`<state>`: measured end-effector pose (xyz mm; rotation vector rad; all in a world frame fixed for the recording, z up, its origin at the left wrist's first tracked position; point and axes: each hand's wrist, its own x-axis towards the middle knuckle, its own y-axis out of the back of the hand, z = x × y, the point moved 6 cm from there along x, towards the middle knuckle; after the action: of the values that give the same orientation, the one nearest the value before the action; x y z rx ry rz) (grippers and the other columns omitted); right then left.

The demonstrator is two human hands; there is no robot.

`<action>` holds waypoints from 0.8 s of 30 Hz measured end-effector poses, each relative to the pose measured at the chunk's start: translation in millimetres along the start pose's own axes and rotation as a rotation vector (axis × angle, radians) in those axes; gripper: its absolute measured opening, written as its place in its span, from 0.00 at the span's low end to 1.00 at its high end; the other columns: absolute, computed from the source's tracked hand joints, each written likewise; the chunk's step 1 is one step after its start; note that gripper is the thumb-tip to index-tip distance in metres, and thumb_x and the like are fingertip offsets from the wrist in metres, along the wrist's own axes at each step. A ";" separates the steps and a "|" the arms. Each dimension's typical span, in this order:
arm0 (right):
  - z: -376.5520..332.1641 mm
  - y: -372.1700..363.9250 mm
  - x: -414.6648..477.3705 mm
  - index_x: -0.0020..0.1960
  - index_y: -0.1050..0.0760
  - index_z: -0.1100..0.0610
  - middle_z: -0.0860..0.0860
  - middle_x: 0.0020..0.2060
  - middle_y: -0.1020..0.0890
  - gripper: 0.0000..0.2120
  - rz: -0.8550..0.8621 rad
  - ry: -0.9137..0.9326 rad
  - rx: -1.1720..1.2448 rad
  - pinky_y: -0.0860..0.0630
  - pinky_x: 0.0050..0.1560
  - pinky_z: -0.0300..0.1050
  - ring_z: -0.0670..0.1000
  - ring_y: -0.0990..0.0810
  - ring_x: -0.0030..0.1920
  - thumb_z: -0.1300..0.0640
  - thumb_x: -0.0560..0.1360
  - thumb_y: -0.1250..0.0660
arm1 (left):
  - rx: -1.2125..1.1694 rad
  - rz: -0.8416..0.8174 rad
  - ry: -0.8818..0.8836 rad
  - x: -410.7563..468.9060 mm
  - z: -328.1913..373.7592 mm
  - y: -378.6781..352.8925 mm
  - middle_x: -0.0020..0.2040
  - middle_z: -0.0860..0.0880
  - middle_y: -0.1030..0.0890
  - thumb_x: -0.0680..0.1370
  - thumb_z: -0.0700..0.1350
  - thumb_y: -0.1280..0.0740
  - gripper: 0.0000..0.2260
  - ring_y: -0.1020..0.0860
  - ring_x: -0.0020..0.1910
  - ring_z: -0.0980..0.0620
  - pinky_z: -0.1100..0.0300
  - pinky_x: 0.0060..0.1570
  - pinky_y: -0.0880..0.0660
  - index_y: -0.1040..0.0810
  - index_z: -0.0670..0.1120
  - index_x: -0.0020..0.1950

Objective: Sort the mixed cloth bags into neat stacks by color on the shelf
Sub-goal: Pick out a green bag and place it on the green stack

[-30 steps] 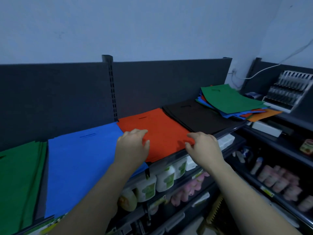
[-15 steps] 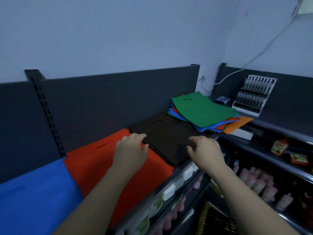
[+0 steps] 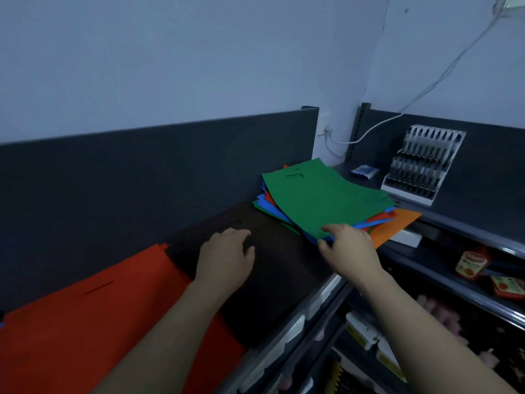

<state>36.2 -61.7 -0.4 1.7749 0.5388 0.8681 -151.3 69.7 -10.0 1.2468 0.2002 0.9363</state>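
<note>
head view: left hand [image 3: 227,257] rests palm-down, fingers relaxed, on the black stack [image 3: 281,274], likely steadying it. right hand [image 3: 350,251] pinches the near corner of the mixed pile [image 3: 272,204], finger over the green top bag [image 3: 326,197], thumb beneath, presumably to lift bags for sorting. pile overlaps the black stack's far end on the shelf [image 3: 287,334]. red stack [image 3: 93,325] adjoins. grey rack [image 3: 423,163] stands just behind; it should not obstruct.

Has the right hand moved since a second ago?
Yes. The right hand went rightward, from the flat red cloth bag stack to the near corner of the mixed-colour cloth bag pile.
</note>
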 end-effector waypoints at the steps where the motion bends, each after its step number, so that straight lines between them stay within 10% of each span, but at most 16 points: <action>1: 9.7 -2.2 12.2 0.66 0.26 0.53 0.54 0.53 0.18 0.19 -0.008 0.006 0.004 0.30 0.62 0.50 0.55 0.20 0.54 0.49 0.77 0.38 | -0.022 -0.002 0.018 7.6 5.4 -8.5 0.65 0.51 0.26 0.80 0.52 0.39 0.20 0.27 0.62 0.50 0.55 0.60 0.28 0.31 0.51 0.71; 15: 119.8 -62.1 162.6 0.67 0.29 0.57 0.58 0.62 0.25 0.23 -0.204 0.030 -0.030 0.29 0.61 0.53 0.60 0.27 0.61 0.44 0.79 0.42 | -0.284 -0.042 0.393 94.2 51.8 -119.7 0.57 0.46 0.20 0.80 0.51 0.38 0.20 0.23 0.57 0.48 0.60 0.52 0.28 0.26 0.41 0.67; 19: 123.7 -79.9 174.6 0.64 0.28 0.56 0.56 0.60 0.25 0.24 -0.284 0.111 -0.030 0.29 0.61 0.51 0.58 0.27 0.60 0.40 0.76 0.40 | -0.412 -0.017 0.496 108.3 51.9 -135.6 0.36 0.55 0.24 0.80 0.52 0.37 0.17 0.26 0.37 0.56 0.62 0.39 0.33 0.23 0.39 0.59; 24: 104.8 -88.2 162.5 0.65 0.27 0.52 0.53 0.59 0.26 0.21 -0.310 0.302 0.096 0.29 0.62 0.50 0.55 0.28 0.61 0.43 0.76 0.37 | -0.708 0.069 0.609 104.7 39.4 -147.3 0.55 0.48 0.19 0.77 0.47 0.31 0.13 0.21 0.48 0.51 0.61 0.46 0.25 0.22 0.43 0.59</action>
<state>224.2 21.5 -54.2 1.5958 1.0378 0.9053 10.9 112.1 -87.8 0.3001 0.2705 1.2847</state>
